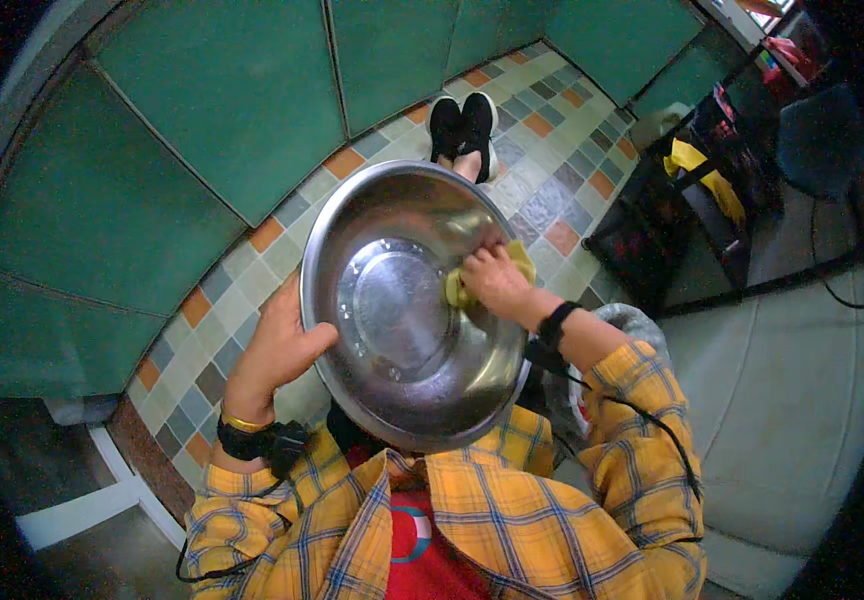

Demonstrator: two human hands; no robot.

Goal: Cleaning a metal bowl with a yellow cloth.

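Note:
A large stainless steel basin (402,315) is held tilted in front of my body, its inside facing up towards me. My left hand (278,337) grips its left rim, with the thumb over the edge and the fingers hidden behind. Bunched under my right hand (498,279) is a yellow-green cloth (519,262), pressed against the right inner wall of the basin. Part of the cloth sticks out past my fingers on both sides. Small marks ring the basin's round base.
Green panels (252,97) line the far side and left, above a floor of multicoloured tiles (544,202). At the right are a pale padded seat (762,390) and a dark bag-like heap with a yellow item (709,180). A white frame (131,487) stands lower left.

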